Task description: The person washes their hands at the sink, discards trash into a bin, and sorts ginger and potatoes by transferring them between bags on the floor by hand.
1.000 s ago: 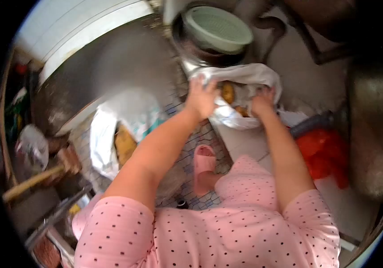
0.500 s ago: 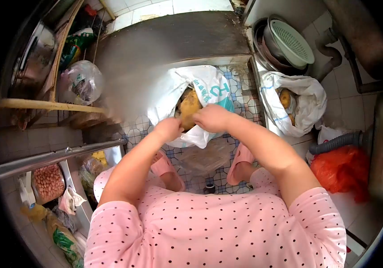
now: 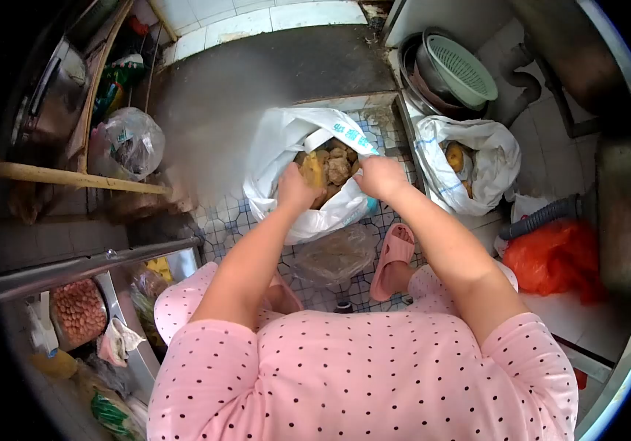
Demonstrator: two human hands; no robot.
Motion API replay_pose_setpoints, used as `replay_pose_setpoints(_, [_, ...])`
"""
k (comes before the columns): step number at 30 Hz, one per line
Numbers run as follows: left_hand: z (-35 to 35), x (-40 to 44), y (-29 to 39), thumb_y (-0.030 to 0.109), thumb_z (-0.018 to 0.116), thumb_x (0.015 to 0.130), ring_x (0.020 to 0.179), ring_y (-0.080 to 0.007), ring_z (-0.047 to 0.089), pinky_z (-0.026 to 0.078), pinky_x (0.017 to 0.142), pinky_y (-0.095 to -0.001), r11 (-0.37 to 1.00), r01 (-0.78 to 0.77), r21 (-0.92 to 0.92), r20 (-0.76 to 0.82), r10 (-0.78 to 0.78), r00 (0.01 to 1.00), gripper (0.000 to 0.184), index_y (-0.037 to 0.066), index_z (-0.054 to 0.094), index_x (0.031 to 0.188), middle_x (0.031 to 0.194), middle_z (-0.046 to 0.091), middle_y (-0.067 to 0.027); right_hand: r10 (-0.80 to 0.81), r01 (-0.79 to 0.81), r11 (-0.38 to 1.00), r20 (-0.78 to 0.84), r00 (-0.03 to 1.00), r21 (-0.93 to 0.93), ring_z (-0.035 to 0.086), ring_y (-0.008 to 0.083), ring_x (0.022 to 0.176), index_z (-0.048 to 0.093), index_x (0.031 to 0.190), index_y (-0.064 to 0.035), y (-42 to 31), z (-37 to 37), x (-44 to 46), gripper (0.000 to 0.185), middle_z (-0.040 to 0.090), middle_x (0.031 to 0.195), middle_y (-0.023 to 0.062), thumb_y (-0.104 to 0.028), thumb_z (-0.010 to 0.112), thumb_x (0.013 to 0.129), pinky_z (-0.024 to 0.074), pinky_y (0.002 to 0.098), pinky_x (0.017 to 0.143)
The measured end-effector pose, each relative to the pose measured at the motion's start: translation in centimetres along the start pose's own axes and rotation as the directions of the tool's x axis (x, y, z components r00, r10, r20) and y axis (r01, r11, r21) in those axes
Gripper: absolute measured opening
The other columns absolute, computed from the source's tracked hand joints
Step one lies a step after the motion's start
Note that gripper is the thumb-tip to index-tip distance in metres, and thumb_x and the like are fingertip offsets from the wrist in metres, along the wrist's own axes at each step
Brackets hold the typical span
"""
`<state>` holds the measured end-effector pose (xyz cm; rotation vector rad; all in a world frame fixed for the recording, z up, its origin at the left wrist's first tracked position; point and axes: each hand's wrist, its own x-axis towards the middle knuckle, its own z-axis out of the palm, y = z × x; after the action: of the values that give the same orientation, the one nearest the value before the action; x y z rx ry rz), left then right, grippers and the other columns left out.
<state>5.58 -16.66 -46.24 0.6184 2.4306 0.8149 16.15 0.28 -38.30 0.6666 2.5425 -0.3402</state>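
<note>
A white plastic bag (image 3: 264, 158) with blue lettering stands open on the tiled floor, with several brown, lumpy tubers (image 3: 338, 168) inside. My left hand (image 3: 297, 187) is at the bag's left front part, its fingers closed against a yellowish tuber (image 3: 314, 170); the fingertips are partly hidden. At the right side of the opening, my right hand (image 3: 380, 177) pinches the bag's rim. A second white bag (image 3: 497, 158), holding yellowish tubers (image 3: 455, 156), rests to the right, and neither hand touches it.
Behind the second bag are stacked basins with a green colander (image 3: 462, 71). A red bag (image 3: 556, 257) lies at the right beside a grey hose (image 3: 543, 219). Clear plastic (image 3: 336, 255) lies between my feet. Shelves with a wooden rail (image 3: 73, 175) stand at the left.
The bag's mouth is wider and more tubers show inside. My right hand has moved right with the rim. My left hand has shifted slightly right and up, beside the yellowish tuber.
</note>
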Motion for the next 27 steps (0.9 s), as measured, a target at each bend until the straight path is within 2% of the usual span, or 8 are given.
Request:
replay_pose_setpoints(4, [-3.2,-3.5,2.0,0.020,0.086,0.055,0.106,-0.0361,0.054,0.044,0.090,-0.0408,0.985,-0.080,-0.153,-0.028,0.076,0.997,0.076,-0.002,0.044,0.114,0.109,0.056,-0.0201,-0.119,0.199,0.945,-0.292,0.949,0.260,0.060,0.0321,0.104,0.057,0.116,-0.0031,-0.8,0.2,-0.9,0.051,0.063,0.110,0.0160,-0.039,0.065,0.081,0.0472,0.0405,0.089])
replay_pose_setpoints(7, [-6.4,-5.5,4.2,0.020,0.085,0.056,0.108,-0.0363,0.051,0.044,0.091,-0.0411,0.951,-0.281,-0.126,-0.086,0.272,0.958,0.077,-0.002,0.043,0.117,0.113,0.054,-0.0201,-0.215,0.663,0.558,-0.684,0.697,0.500,0.060,0.0283,0.103,0.053,0.119,-0.0018,-3.9,0.2,-1.9,0.050,0.063,0.110,0.0143,-0.034,0.065,0.083,0.0463,0.0379,0.089])
replay_pose_setpoints(10, [-9.2,-8.2,7.0,0.019,0.084,0.057,0.110,-0.0372,0.047,0.040,0.093,-0.0439,0.917,-0.390,-0.084,-0.178,0.371,0.911,0.078,-0.001,0.043,0.120,0.116,0.050,-0.0192,-0.174,0.728,0.163,-0.707,0.685,0.666,0.059,0.0196,0.096,0.055,0.113,-0.0005,-7.6,-1.1,-3.0,0.034,0.064,0.102,0.0096,-0.025,0.060,0.090,0.0459,0.0323,0.085])
replay_pose_setpoints(14, [-10.4,-9.5,7.8,0.016,0.082,0.059,0.107,-0.0382,0.043,0.036,0.093,-0.0462,0.857,-0.514,-0.026,-0.334,0.477,0.813,0.078,-0.002,0.039,0.122,0.115,0.046,-0.0188,-0.067,0.663,-0.067,-0.666,0.743,0.746,0.055,0.0121,0.085,0.056,0.104,-0.0005,-10.2,-2.9,-4.2,0.022,0.061,0.092,0.0045,-0.021,0.050,0.096,0.0452,0.0269,0.079])
replay_pose_setpoints(17, [-10.0,-9.5,7.3,0.015,0.082,0.060,0.106,-0.0383,0.041,0.035,0.092,-0.0467,0.840,-0.541,-0.044,-0.380,0.487,0.787,0.076,-0.001,0.038,0.120,0.114,0.044,-0.0187,-0.046,0.576,-0.105,-0.582,0.812,0.811,0.058,0.0151,0.087,0.055,0.100,-0.0018,-11.0,-3.4,-4.3,0.024,0.062,0.093,0.0078,-0.024,0.046,0.098,0.0464,0.0281,0.082])
replay_pose_setpoints(22, [-10.2,-9.5,6.6,0.013,0.083,0.057,0.107,-0.0367,0.042,0.035,0.093,-0.0458,0.795,-0.603,-0.070,-0.419,0.525,0.741,0.074,0.002,0.040,0.116,0.113,0.045,-0.0169,-0.007,0.327,-0.475,-0.375,0.927,0.817,0.061,0.0224,0.086,0.051,0.093,-0.0031,-11.1,-3.9,-4.4,0.025,0.064,0.091,0.0151,-0.025,0.041,0.099,0.0494,0.0328,0.081])
replay_pose_setpoints(26, [-13.7,-8.7,5.3,0.008,0.081,0.062,0.115,-0.0279,0.049,0.040,0.098,-0.0418,0.785,-0.379,-0.489,-0.115,0.373,0.921,0.072,0.004,0.041,0.122,0.120,0.050,-0.0130,-0.140,0.206,-0.568,-0.340,0.930,0.797,0.056,0.0300,0.108,0.051,0.108,-0.0029,-8.4,-4.8,-3.5,0.031,0.060,0.111,0.0213,-0.029,0.038,0.099,0.0416,0.0409,0.098])
replay_pose_setpoints(27, [-13.8,-8.1,4.6,0.006,0.079,0.064,0.116,-0.0274,0.049,0.040,0.099,-0.0416,0.601,-0.296,-0.743,-0.066,0.374,0.925,0.072,0.004,0.040,0.125,0.121,0.050,-0.0120,-0.112,0.183,-0.522,-0.279,0.954,0.833,0.053,0.0292,0.114,0.051,0.116,-0.0027,-8.2,-5.3,-3.9,0.035,0.057,0.119,0.0206,-0.031,0.038,0.099,0.0389,0.0403,0.101])
